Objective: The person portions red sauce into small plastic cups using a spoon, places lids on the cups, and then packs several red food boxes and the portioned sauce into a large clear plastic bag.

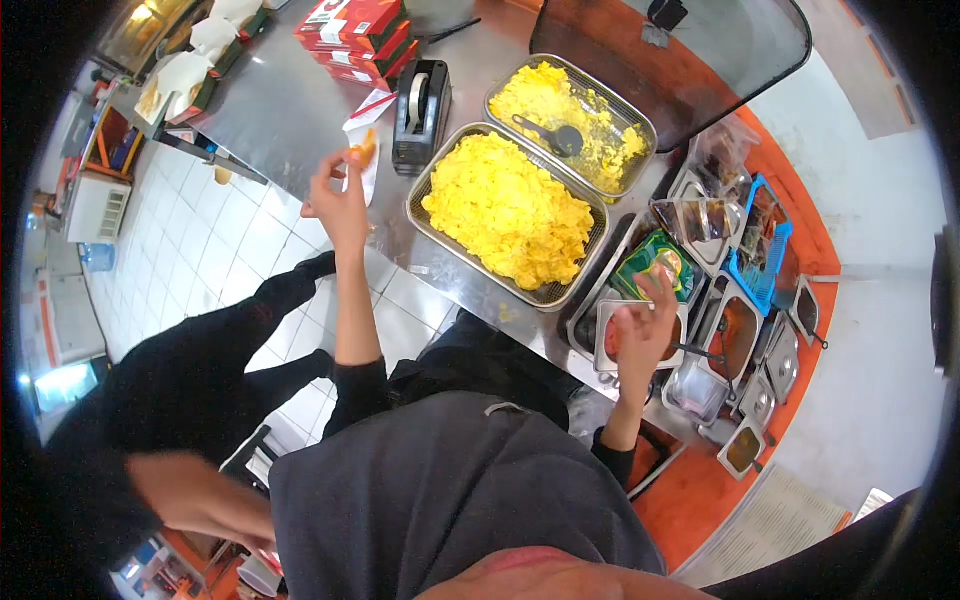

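My left hand [341,191] is raised at the steel table's near edge and pinches a small orange-yellow piece [365,149] between thumb and fingertips, over a white paper slip. To its right stand a black tape dispenser [422,120] and a mesh tray [551,304] heaped with scrambled egg [510,210]. Behind that, a second mesh tray [643,124] holds less egg and a black ladle [562,140]. My right hand [645,322] is held up, fingers apart and holding nothing visible, above a steel pan [604,364] of reddish food and beside a green packet [654,262].
Red cartons [352,30] are stacked at the back; opened boxes [184,90] stand far left. At right are steel sauce containers [731,330], a blue basket [761,247] and plastic bags. A dark screen panel [675,60] rises behind the trays. Another person's arm [202,495] is at lower left.
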Demonstrator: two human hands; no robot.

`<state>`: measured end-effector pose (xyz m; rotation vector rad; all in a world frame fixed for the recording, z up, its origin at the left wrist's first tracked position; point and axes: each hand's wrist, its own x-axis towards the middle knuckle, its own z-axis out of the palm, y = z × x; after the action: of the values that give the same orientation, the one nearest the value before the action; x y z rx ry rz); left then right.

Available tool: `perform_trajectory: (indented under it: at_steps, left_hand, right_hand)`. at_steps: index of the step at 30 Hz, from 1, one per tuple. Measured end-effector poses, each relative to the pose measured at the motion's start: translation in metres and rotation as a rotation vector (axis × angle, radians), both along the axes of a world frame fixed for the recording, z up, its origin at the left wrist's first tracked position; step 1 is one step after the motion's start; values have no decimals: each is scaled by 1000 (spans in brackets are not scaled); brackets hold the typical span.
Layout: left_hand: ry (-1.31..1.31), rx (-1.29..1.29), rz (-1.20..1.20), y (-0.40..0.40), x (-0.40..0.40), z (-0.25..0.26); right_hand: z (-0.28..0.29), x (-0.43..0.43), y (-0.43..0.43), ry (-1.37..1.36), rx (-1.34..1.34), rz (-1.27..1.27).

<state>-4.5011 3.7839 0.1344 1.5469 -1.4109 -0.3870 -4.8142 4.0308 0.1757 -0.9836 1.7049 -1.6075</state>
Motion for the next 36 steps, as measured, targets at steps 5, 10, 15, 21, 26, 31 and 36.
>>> perform_trajectory:
  at_steps: [5, 10, 15, 21, 26, 31, 36]
  left_hand:
    - [264, -63, 56, -70, 0, -99]
    - [247, 146, 43, -44, -24, -111]
    - [132, -154, 28, 1, -43, -65]
    - [30, -212, -146, 21, -58, -27]
    - [148, -339, -278, 40, -108, 4]
    - [255, -285, -582, 95, -176, 20]
    - [351, -117, -1017, 198, -275, 25]
  right_hand:
    - [-28, -19, 54, 118, -16, -558]
    - [-52, -50, 114, 433, 89, -1172]
    - [-80, -72, 197, 534, 315, -1445]
    - [-88, -90, 227, 925, 612, -1089]
    - [-116, -174, 222, 974, 721, -776]
    - [-145, -193, 230, 978, 982, -607]
    - [-42, -152, 241, 802, 504, -822]
